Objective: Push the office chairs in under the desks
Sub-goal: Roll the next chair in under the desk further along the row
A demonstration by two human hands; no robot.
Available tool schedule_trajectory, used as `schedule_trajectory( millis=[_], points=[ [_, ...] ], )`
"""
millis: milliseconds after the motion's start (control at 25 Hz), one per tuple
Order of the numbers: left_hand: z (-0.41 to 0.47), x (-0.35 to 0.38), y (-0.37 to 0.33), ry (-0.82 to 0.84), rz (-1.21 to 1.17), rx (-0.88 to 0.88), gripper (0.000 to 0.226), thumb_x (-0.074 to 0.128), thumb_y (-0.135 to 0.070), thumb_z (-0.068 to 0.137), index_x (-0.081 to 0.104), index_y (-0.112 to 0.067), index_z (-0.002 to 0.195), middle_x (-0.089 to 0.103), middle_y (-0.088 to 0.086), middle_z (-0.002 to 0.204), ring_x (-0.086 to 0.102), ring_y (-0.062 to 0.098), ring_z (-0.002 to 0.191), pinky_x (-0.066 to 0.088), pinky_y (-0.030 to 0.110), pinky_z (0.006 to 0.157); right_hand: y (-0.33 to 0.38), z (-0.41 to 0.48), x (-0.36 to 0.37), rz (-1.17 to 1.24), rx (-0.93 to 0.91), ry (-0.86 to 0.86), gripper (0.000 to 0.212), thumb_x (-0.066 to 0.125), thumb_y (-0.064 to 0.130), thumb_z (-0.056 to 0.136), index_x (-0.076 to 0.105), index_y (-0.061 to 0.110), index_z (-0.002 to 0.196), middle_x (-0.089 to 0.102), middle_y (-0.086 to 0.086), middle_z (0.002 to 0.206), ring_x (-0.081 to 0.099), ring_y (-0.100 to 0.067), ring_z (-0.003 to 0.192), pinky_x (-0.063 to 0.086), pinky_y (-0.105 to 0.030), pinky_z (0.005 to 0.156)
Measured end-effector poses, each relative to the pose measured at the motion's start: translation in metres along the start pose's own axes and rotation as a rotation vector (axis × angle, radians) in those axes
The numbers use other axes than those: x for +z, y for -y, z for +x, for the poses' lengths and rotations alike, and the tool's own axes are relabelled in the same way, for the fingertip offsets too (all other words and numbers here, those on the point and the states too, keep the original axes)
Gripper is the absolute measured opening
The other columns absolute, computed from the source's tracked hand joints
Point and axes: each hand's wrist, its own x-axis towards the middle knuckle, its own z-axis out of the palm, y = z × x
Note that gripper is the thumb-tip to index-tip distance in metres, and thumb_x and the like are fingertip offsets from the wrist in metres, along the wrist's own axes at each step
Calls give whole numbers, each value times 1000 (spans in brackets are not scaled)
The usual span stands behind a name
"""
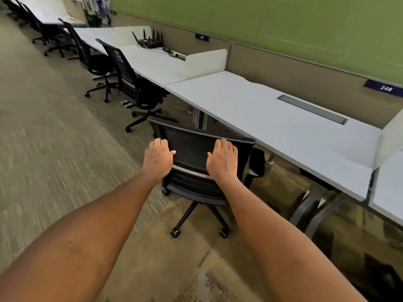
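A black mesh-backed office chair [192,149] on castors stands on the carpet just in front of a white desk [272,125], its seat short of the desk edge. My left hand [158,159] grips the left part of the backrest's top. My right hand [222,159] grips the right part of the same backrest, fingers curled over the rim. The chair's right armrest [257,162] is close to the desk's front edge. Two more black chairs, the nearer one [128,77] and a farther one [84,51], stand along the desk row to the left.
White desks run in a line along a tan partition with a green wall above. A black router [147,41] with antennas sits on the neighbouring desk [157,66]. A white divider panel [207,61] separates the desks. Desk legs [311,205] stand to the right. Open carpet lies on the left.
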Motion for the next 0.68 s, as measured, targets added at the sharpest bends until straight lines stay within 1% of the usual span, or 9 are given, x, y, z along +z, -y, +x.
schedule_trajectory(
  millis=[80, 160, 280, 360, 480, 520, 600, 680],
  points=[
    [40, -7, 18, 4, 10, 77, 38, 60, -29, 90, 50, -3, 116, 52, 18, 117, 49, 35, 111, 44, 47, 93, 14, 26, 6, -39, 64, 27, 58, 61, 34, 90, 40, 4, 136, 47, -15, 137, 42, -32, 129, 34, -46, 109],
    [69, -11, 29, 40, 17, 131, 49, 63, -31, 88, 47, -3, 124, 50, 17, 123, 47, 34, 117, 43, 46, 98, 19, 44, 9, -77, 124, 111, 72, 64, 38, 88, 31, 5, 142, 38, -15, 146, 32, -32, 137, 25, -48, 114],
    [104, -1, 39, 126, 42, 235, 68, 64, -45, 85, 41, -5, 135, 46, 15, 135, 40, 33, 128, 36, 44, 108, 13, 62, 17, -160, 189, 200, 83, 68, 41, 86, 24, 5, 146, 29, -15, 152, 23, -32, 142, 18, -50, 117],
    [124, 11, 39, 192, 59, 294, 80, 57, -59, 84, 35, -8, 142, 40, 15, 144, 31, 33, 137, 26, 44, 115, -1, 73, 21, -179, 244, 244, 80, 68, 41, 85, 28, 7, 144, 33, -15, 150, 26, -33, 141, 19, -51, 116],
    [141, 29, 38, 295, 102, 295, 97, 40, -79, 77, 29, -12, 147, 33, 13, 152, 20, 34, 144, 13, 48, 119, -17, 84, 29, -193, 246, 274, 62, 63, 46, 87, 44, 11, 134, 47, -13, 138, 37, -34, 132, 24, -52, 114],
    [142, 34, 37, 305, 110, 280, 102, 35, -85, 72, 30, -15, 146, 33, 12, 152, 18, 33, 145, 9, 50, 119, -20, 87, 32, -218, 220, 277, 58, 61, 49, 87, 48, 12, 130, 50, -12, 134, 40, -34, 128, 28, -51, 111],
    [150, 43, 27, 291, 100, 213, 113, 27, -96, 59, 38, -20, 142, 37, 12, 149, 20, 35, 143, 5, 55, 117, -23, 99, 39, -249, 196, 274, 57, 58, 57, 84, 54, 15, 122, 51, -10, 128, 44, -33, 121, 34, -49, 105],
    [166, 47, 14, 328, 120, 116, 124, 28, -103, 43, 45, -24, 137, 41, 15, 145, 23, 38, 141, 3, 58, 115, -23, 112, 45, -234, 211, 270, 56, 61, 57, 80, 57, 17, 119, 51, -8, 125, 48, -32, 117, 38, -49, 99]
  ],
)
